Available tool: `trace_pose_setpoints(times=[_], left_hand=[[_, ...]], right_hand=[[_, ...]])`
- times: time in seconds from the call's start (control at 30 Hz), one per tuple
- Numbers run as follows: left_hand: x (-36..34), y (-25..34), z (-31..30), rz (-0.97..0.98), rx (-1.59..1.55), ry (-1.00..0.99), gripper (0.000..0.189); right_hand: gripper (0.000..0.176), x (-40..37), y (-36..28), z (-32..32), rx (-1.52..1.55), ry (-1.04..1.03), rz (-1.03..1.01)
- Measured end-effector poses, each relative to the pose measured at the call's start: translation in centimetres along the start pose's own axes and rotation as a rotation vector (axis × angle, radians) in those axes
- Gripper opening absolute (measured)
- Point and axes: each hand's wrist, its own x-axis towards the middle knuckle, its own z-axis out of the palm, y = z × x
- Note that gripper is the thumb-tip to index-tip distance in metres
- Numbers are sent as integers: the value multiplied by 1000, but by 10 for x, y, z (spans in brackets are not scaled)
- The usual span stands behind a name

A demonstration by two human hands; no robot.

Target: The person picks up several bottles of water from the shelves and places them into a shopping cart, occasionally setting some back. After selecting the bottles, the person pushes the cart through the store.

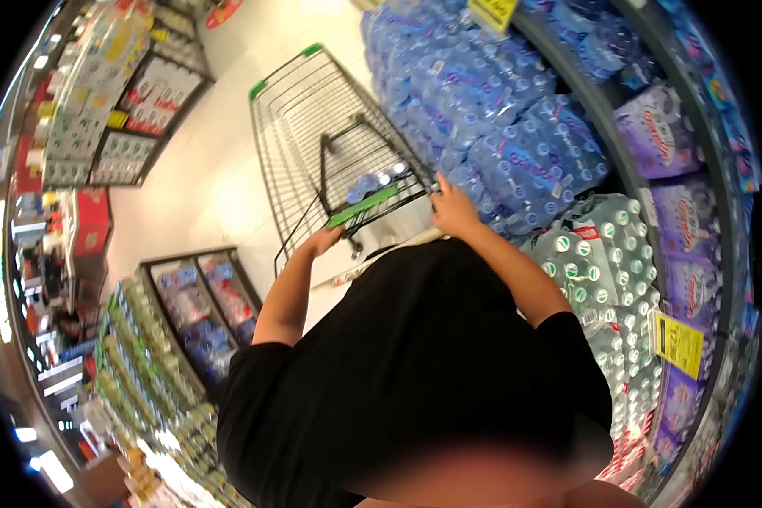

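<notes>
A wire shopping cart (292, 140) with green corner caps stands in front of me, and its green handle panel (362, 207) is on my side. My left hand (320, 242) is closed on the left end of the handle. At the right end, close to the stacked water, my right hand (455, 208) is closed around the cart's bar, with part of its grip hidden. Several blue-tinted bottles with pale caps (379, 180) show through the wires just beyond the handle.
Blue shrink-wrapped water packs (474, 80) are stacked close along the cart's right side. Nearer me are green-capped bottle packs (597, 262). Purple packages (681, 220) line the right shelf. Display racks (199, 305) stand on the left, and pale floor (203, 144) runs between.
</notes>
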Motion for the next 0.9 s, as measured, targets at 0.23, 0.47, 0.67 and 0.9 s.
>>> trace_pose_setpoints(times=[0.23,0.47,0.67,0.9], left_hand=[[35,-19,-37,-6,-9,-232,72],[65,-34,-50,-50,-48,-249,59],[58,-22,-58,-24,-112,-256,56],[52,-5,-81,-74,-97,-325,52]], right_hand=[[26,15,-13,2,67,109,57],[25,21,-21,8,-11,101,133],[23,13,-33,16,67,196,265],[35,-32,-59,39,508,597,428]])
